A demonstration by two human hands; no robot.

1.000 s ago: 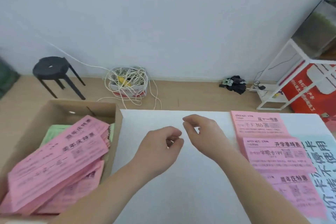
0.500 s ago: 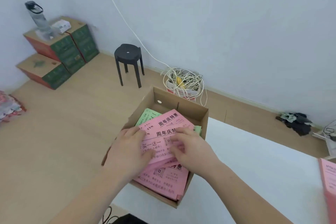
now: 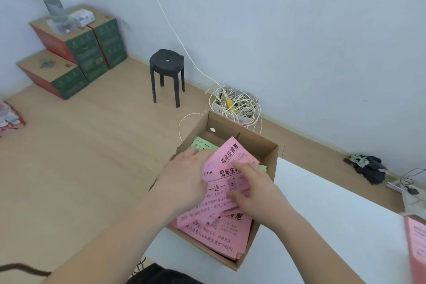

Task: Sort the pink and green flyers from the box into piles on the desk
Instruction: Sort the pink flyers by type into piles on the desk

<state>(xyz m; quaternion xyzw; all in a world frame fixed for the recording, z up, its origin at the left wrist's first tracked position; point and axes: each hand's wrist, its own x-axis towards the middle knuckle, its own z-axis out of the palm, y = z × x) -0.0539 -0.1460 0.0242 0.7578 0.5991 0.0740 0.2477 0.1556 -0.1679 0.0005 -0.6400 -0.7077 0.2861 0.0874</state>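
Note:
An open cardboard box (image 3: 265,150) stands at the left edge of the white desk (image 3: 322,214). Inside lie several pink flyers (image 3: 221,233) with black print, and green flyers (image 3: 201,144) peek out beneath them at the far side. My left hand (image 3: 184,180) holds the left edge of the top pink flyer (image 3: 230,157), fingers tucked at its edge. My right hand (image 3: 255,193) pinches the same flyer near its middle, thumb underneath. That flyer is tilted up off the stack. A pile of pink flyers (image 3: 417,244) lies on the desk at the right edge of view.
A black stool (image 3: 167,74) stands on the wooden floor beyond the box. A coil of white cord in a small box (image 3: 232,105) sits by the wall. Stacked green and red cartons (image 3: 76,53) with a water bottle (image 3: 51,4) fill the far left corner.
My view swung left from the desk to the box. Both hands moved from mid-desk into the box and took hold of the top pink flyer, which has lifted slightly.

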